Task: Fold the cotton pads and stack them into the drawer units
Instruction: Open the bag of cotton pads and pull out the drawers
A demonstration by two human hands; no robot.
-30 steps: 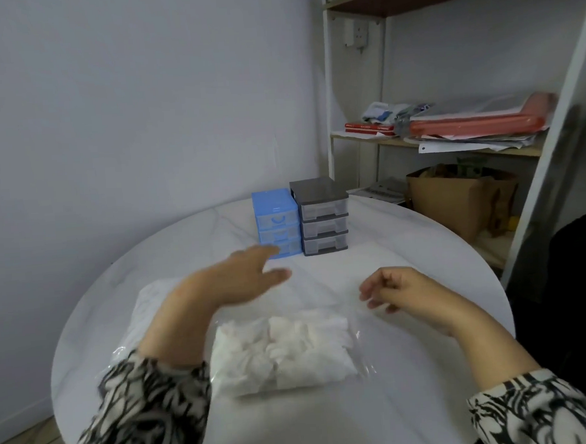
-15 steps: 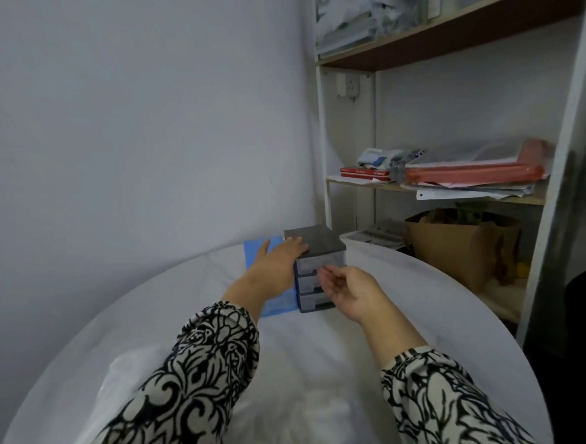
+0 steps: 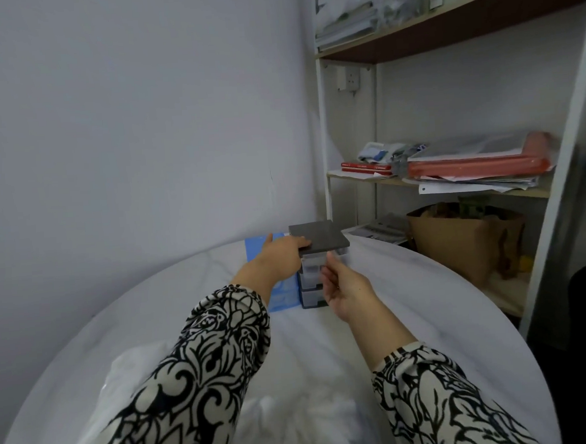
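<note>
Two small drawer units stand side by side at the far side of the round white table (image 3: 427, 316): a grey one (image 3: 320, 242) and a blue one (image 3: 282, 298) to its left. My left hand (image 3: 280, 257) rests flat on the top left edge of the grey unit, fingers straight. My right hand (image 3: 343, 287) is at the front of the grey unit's drawers, fingers reaching to the upper drawer; whether it grips the handle is hidden. A clear bag of white cotton pads (image 3: 297, 424) lies near me, partly under my sleeves.
A shelf unit (image 3: 453, 181) stands behind the table on the right with red folders, papers and a brown paper bag (image 3: 457, 242). A plain wall is on the left. A dark object sits at the far right edge.
Both hands left the space above the pad bag and reached forward to the grey drawer unit. The left hand settled on its top and the right hand came up to the drawer fronts.
</note>
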